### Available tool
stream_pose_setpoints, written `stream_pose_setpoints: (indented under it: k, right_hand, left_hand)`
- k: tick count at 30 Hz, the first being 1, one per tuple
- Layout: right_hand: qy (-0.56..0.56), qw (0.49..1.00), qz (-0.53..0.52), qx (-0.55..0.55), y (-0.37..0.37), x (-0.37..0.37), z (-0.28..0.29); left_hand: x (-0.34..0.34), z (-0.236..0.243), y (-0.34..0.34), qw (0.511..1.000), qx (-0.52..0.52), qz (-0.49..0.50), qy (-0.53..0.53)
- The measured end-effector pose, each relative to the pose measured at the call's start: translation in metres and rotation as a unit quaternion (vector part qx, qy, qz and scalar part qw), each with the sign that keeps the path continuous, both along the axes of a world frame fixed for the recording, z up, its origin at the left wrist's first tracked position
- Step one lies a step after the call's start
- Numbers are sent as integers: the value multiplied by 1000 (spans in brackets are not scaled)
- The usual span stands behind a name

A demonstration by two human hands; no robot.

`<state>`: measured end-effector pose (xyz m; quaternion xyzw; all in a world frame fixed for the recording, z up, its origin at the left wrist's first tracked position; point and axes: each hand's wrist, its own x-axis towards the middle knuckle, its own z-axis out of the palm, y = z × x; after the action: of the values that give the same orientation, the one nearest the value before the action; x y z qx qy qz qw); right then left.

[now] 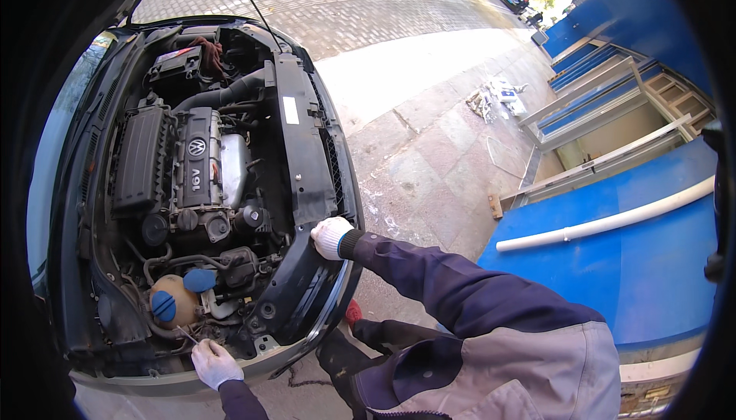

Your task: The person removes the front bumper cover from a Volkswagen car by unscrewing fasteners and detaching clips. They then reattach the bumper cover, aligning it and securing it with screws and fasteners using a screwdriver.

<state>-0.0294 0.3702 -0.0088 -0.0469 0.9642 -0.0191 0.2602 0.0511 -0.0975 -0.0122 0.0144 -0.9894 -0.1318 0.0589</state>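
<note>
My left hand, in a white glove, is closed around a thin metal rod-like tool. Its tip points toward the tan coolant reservoir with a blue cap, at the near corner of the engine bay. Beside that reservoir sits another blue cap. My right hand, also gloved in white, rests with curled fingers on the black front panel of the car. Whether anything is pinched under those fingers is hidden.
The engine and black air box fill the bay, with a battery at the far end. A thin prop rod rises there. To the right are blue panels, a white pipe and frames.
</note>
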Motion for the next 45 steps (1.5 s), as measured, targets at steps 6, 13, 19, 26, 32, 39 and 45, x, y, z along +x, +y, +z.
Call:
stream_pose_setpoints:
  k: [6,13,19,26,32,39,45]
  right_hand:
    - [-7,1000,-23,-7,1,-1,1]
    - [-51,999,-11,-12,0,-2,8]
    - [-17,999,-27,8,-3,-3,9]
    - [-96,995,-28,-3,-3,-8,17]
    - [-19,999,-22,-17,-2,-3,9]
    - [-68,996,-50,-8,-1,-9,5]
    - [-16,999,31,10,0,-6,6]
  left_hand:
    - [1,-2,-1,1000,0,1,0]
    - [0,-4,-2,1000,-12,-7,2]
    - [0,-6,-3,1000,-11,-5,2]
    - [-3,-6,-1,1000,-9,-11,20]
    - [0,-6,-4,999,-15,-10,41]
    - [-2,2,1,999,-26,-3,41]
    - [-3,4,2,998,-19,-5,58]
